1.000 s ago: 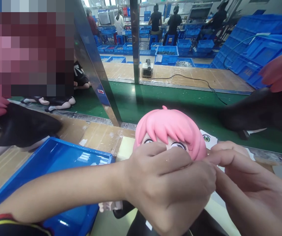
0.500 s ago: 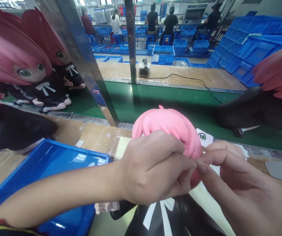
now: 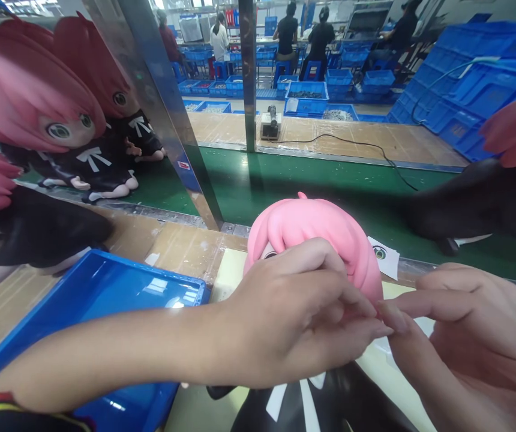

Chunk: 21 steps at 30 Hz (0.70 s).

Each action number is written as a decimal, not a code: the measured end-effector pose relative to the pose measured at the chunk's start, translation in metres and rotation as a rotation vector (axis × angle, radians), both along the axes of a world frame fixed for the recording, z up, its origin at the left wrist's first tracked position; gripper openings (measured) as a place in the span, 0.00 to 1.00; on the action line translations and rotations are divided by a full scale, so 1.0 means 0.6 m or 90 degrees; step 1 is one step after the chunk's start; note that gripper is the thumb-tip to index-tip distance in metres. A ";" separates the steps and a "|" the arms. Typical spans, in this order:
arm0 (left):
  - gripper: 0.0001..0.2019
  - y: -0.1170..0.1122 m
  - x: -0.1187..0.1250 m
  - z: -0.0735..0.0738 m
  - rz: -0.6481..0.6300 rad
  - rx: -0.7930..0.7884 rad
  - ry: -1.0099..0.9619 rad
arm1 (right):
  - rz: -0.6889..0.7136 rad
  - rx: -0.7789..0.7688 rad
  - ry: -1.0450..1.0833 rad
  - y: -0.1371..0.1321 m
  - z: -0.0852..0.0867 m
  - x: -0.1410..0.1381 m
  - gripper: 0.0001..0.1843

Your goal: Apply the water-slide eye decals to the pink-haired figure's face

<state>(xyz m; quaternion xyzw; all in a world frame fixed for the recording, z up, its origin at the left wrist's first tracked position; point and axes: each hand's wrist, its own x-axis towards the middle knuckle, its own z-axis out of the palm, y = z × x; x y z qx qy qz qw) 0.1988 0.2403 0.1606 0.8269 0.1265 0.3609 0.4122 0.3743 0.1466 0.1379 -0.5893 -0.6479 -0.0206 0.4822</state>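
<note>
A doll with pink hair (image 3: 312, 231) and a black dress with a white bow (image 3: 303, 399) stands in front of me on a pale mat (image 3: 228, 273). My left hand (image 3: 298, 315) is wrapped over the doll's face, fingers closed on the head. My right hand (image 3: 460, 348) comes in from the right, thumb and forefinger pinched together at the doll's cheek, touching my left fingertips. Whether the pinch holds something small is hidden. A white sticker sheet with an eye print (image 3: 384, 255) lies just behind the doll.
A blue tray (image 3: 105, 300) sits at my left on the wooden bench. Finished pink-haired dolls (image 3: 55, 120) sit at the far left; another lies at the right (image 3: 487, 204) on the green conveyor belt (image 3: 303, 180). Blue crates and other people fill the background.
The doll's head tipped forward, then came back up a little; its face is now mostly covered by my left hand. My right fingers stayed pinched at the cheek.
</note>
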 end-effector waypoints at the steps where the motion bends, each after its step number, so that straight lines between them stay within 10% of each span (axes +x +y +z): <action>1: 0.08 -0.001 0.000 0.000 -0.004 -0.006 0.001 | -0.006 0.004 -0.008 -0.001 0.000 0.000 0.05; 21: 0.03 -0.016 0.009 -0.010 0.055 -0.055 -0.045 | -0.054 0.023 -0.117 0.002 0.011 0.004 0.05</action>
